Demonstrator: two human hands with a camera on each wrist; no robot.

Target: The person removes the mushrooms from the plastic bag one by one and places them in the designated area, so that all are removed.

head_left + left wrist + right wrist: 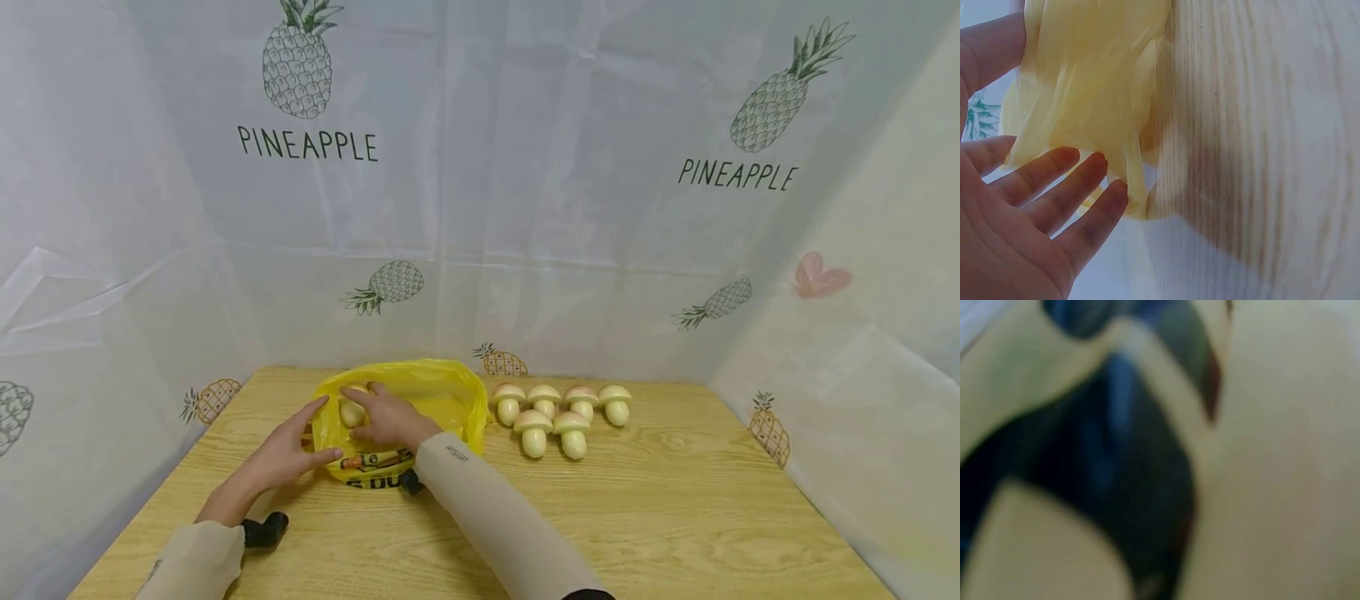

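A yellow plastic bag with dark print lies with its mouth spread wide on the table. Inside its left part, my right hand holds a toy mushroom, fingers over its top and thumb at its lower side. My left hand is at the bag's left side, its fingers fairly straight. In the left wrist view, the fingers of that hand touch the thin yellow plastic. The right wrist view is filled by blurred dark print on a yellowish surface; neither the hand nor the mushroom shows there.
Several more toy mushrooms, with pale stems and pinkish caps, stand in two rows right of the bag. The light wood table extends to the right. Pale curtains printed with pineapples hang behind and at both sides.
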